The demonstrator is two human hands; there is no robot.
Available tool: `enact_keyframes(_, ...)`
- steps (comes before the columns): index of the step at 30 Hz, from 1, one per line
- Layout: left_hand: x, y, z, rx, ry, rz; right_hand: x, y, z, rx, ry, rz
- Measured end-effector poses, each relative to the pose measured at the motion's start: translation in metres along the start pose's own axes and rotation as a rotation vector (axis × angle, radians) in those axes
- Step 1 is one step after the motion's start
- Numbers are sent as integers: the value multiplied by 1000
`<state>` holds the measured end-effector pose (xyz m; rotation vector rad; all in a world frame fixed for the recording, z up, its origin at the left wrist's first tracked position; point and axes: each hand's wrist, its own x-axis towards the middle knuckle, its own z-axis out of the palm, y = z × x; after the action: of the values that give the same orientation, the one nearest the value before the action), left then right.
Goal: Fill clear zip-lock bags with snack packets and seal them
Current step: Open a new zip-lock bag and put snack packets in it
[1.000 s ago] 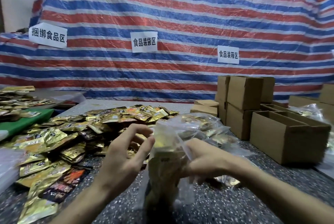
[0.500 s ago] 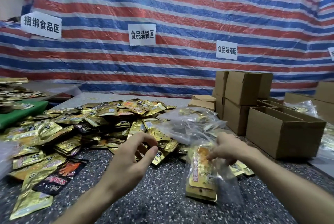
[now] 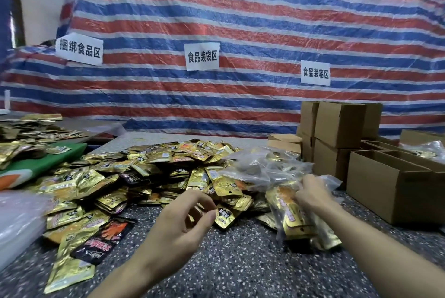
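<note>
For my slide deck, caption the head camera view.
Right hand grips a packet-filled zip-lock bag; left hand hovers over gold snack packets.

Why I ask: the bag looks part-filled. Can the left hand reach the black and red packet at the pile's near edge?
Probably yes: the left hand holds nothing, and the black and red packet lies uncovered just to its left, nothing between them.

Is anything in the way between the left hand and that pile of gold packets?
Nothing visible. The left hand hovers at the near edge of the packet pile, fingertips beside the nearest snack packet. The right hand holds the zip-lock bag off to the side.
</note>
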<state>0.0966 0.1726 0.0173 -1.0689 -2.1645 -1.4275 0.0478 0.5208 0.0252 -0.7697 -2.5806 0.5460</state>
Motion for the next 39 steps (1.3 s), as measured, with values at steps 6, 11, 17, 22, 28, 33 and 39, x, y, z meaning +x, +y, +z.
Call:
enact_keyframes(6,-7,0,-14,34,-3,-33,2,-1,-13,-28,-94,-1)
enact_keyframes(11,-11,1,-17,51,-21,-39,-13,-6,-39,-218,-206,-18)
enact_keyframes(17,-9,5,-12,53,-28,-38,-31,-24,-63,-460,-229,5)
enact_keyframes(22,-8,4,-8,73,-32,-57,-55,-65,-51,-497,121,-242)
enact_keyframes(28,-13,-13,-11,97,-54,-134,-96,-116,15,2,-131,-560)
enact_keyframes(33,-25,-44,-31,277,-38,-234,-121,-131,77,230,-278,-534)
enact_keyframes(39,-41,-89,-90,619,122,-432,-134,-121,125,359,-257,-537)
